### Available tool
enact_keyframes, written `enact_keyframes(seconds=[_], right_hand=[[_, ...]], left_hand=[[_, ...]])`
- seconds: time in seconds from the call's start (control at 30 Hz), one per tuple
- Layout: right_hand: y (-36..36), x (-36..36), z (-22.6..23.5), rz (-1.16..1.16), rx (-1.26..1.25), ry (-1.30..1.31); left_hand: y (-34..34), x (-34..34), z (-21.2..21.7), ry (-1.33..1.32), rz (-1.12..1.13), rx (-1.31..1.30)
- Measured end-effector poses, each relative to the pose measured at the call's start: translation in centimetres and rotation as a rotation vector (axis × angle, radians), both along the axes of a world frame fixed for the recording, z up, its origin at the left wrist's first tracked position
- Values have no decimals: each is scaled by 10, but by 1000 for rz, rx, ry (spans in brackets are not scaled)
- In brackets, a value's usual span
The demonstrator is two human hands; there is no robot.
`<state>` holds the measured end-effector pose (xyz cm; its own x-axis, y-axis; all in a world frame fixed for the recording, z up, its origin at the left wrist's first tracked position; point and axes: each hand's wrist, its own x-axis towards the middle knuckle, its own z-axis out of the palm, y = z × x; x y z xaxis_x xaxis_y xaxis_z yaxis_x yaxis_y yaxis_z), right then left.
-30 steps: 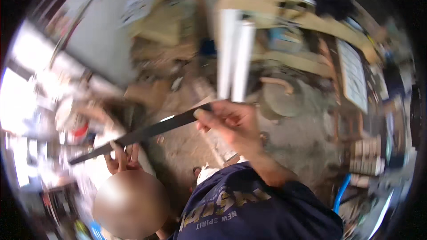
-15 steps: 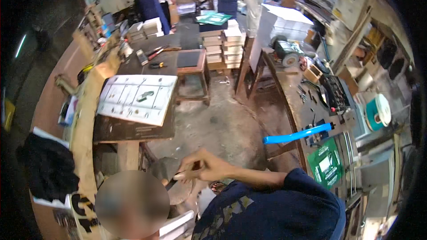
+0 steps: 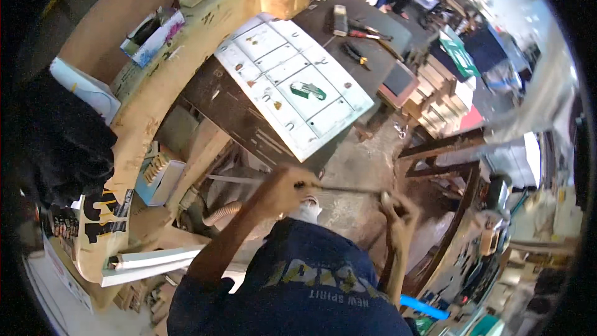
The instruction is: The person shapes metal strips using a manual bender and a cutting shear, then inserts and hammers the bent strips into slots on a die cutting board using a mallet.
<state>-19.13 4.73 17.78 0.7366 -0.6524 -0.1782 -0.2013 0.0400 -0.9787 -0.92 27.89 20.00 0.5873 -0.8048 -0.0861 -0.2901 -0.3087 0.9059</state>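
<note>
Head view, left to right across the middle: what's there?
Black cloth → blue-and-white box → left hand gripping a thin rod → right hand at the rod's other end → dark wooden frame.

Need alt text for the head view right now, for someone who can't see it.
Seen from above, a person in a dark blue shirt holds a thin dark rod level between the left hand and right hand, over a concrete floor. Ahead stands a cluttered wooden workbench with a white compartment tray leaning on it.
</note>
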Motion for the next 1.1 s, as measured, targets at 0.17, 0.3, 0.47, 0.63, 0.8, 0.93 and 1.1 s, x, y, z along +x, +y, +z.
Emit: enact_keyframes(seconds=[0.17,0.3,0.47,0.63,0.8,0.93,1.1], right_hand=[[-56,104,-38,307,-93,35],[-99,98,-79,374,-127,397],[-202,-75,-262,388,-186,852],[-234,-135,-271,560,-163,873],[-233,-89,-236,430,-56,773],[-225,-11,-198,240,69,931],[-236,4,-209,227,41,957]], left_hand=[[-23,163,-85,-353,551,-23],[-35,279,-143,-461,652,-57],[-71,350,-175,-560,617,9],[-93,353,-182,-468,636,204],[-93,350,-202,-486,679,214],[-80,341,-206,-450,733,193],[-91,341,-202,-470,764,145]])
